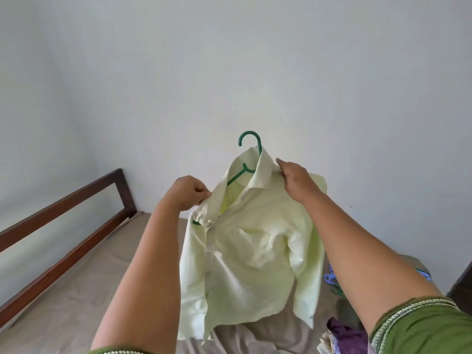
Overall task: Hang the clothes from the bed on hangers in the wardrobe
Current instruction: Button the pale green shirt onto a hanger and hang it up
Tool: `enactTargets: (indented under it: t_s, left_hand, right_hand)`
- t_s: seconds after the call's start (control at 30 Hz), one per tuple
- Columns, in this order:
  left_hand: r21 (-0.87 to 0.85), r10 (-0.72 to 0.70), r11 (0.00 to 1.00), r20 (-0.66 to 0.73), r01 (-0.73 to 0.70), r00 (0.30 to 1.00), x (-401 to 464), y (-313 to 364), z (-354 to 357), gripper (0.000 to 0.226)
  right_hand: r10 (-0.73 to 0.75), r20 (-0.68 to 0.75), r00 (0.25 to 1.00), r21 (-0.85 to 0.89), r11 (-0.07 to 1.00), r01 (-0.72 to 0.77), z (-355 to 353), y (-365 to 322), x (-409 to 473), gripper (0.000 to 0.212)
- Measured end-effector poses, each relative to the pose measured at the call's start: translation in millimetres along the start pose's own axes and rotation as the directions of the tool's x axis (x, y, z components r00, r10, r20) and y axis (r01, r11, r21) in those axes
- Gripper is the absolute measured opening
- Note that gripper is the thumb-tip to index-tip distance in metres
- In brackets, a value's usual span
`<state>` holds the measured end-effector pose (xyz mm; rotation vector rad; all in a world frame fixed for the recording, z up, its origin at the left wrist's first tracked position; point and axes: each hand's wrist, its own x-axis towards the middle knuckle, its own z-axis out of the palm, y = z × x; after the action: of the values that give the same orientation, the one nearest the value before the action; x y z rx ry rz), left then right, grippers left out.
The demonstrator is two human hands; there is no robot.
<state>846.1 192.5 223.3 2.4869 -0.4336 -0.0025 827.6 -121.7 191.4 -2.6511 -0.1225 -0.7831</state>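
A: The bed (76, 290) fills the lower part of the view, brown sheet, dark wooden rail along its far left edge. Everything else gets placed against it. The wardrobe is not in sight.

B: And the task's thing?

A: A pale green shirt (245, 251) hangs in the air above the bed, collar up, hem just over the sheet. A green hanger (251, 143) sits inside it: hook clear above the collar, one arm visible in the open neck, the left tip poking out below the left shoulder.

B: So seating looks uneven?

A: Likely. The shirt's left shoulder sags off the hanger end, while the far shoulder seems carried. The step in hand reads as squaring the shirt on the hanger.

B: Hands?

A: The left hand (189, 191) has its fingers curled, pinching the left collar edge. The right hand (293, 175) holds the collar at the far shoulder, fingertips closed on the cloth.

B: How should the person do it well?

A: Draw the left shoulder seam out over the hanger tip, keep the collar centred on the hook's neck, and keep the hem off the bed.

B: Anything else on the bed?

A: More clothes (344, 333), purple among them, at the near right corner; spare hangers (332, 277), blue and green, just beyond them.
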Motion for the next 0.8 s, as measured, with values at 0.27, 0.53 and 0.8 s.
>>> enactTargets:
  t_s: [0.27, 0.53, 0.8]
  left_hand:
    - [-0.117, -0.007, 0.993, 0.015, 0.009, 1.000, -12.2, -16.7, 15.7, 0.048]
    - [0.106, 0.066, 0.994, -0.402, -0.025, 0.913, -10.1, -16.7, 50.0, 0.013]
    - [-0.053, -0.096, 0.995, -0.479, 0.080, 0.872, -10.7, -12.6, 47.3, 0.021]
  right_hand:
    - [-0.001, -0.072, 0.997, -0.091, 0.996, -0.006, -0.4, 1.8, -0.6, 0.032]
    - [0.106, -0.103, 0.989, -0.109, 0.987, -0.117, 2.6, 0.1, -2.6, 0.031]
    - [0.153, -0.080, 0.985, -0.162, 0.973, -0.164, 7.8, -12.0, -9.0, 0.036]
